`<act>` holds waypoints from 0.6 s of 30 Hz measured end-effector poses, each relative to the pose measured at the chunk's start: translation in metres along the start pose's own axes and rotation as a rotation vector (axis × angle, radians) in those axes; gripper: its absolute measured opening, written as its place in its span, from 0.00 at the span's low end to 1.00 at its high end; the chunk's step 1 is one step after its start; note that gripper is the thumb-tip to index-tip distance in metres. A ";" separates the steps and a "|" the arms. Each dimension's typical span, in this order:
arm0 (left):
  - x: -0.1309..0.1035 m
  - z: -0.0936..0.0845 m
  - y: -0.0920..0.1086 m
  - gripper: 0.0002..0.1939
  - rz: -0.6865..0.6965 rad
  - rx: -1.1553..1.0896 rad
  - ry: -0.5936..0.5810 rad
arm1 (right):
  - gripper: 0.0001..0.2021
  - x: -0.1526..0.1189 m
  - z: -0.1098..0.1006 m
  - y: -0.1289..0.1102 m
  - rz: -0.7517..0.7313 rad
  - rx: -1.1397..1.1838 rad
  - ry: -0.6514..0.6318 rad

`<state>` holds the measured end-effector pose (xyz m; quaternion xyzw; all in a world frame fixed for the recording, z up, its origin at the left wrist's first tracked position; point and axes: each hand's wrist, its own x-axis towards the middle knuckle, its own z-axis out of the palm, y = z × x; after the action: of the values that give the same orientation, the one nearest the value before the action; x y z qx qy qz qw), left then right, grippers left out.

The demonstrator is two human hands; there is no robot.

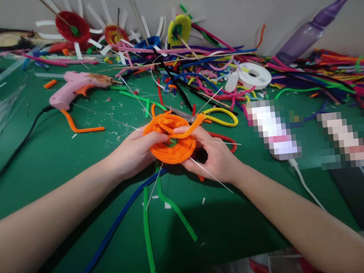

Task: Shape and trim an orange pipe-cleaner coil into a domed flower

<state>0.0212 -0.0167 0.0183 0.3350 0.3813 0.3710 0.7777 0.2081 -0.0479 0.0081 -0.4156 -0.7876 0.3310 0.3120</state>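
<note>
Between my hands is a round orange pipe-cleaner disc (174, 151), coiled in rings, with thin pale wires sticking out around it and a bit of green at its centre. My left hand (139, 147) grips its left side, the thumb lying over the top. My right hand (214, 152) holds its right side, where a loose orange pipe-cleaner end (197, 125) bends up past the fingers. Some of the fingers are hidden beneath the disc. Just behind my right hand lie scissors, partly covered, and a yellow pipe-cleaner loop (226, 110).
A pink glue gun (76, 85) with a black cord lies at the back left. Finished-looking wheels, one red (71, 27), lean at the wall. Loose pipe cleaners, a white spool (255, 75) and a purple bottle (307, 36) fill the back. Green stems (149, 238) and a blue stem (113, 229) lie in front.
</note>
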 end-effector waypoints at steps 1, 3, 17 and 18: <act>0.000 0.000 0.000 0.14 0.003 0.003 -0.002 | 0.25 0.000 0.000 0.000 0.000 -0.001 0.002; 0.000 -0.001 0.000 0.13 0.008 0.005 -0.002 | 0.25 0.000 0.000 0.000 0.003 0.002 -0.002; 0.001 -0.001 -0.001 0.14 0.013 -0.032 -0.004 | 0.26 0.000 -0.001 0.000 -0.003 -0.007 -0.006; 0.001 -0.001 -0.001 0.14 0.010 -0.035 -0.003 | 0.26 0.000 -0.001 0.000 -0.007 -0.002 -0.005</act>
<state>0.0209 -0.0159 0.0165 0.3238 0.3719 0.3812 0.7820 0.2086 -0.0477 0.0087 -0.4125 -0.7902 0.3301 0.3105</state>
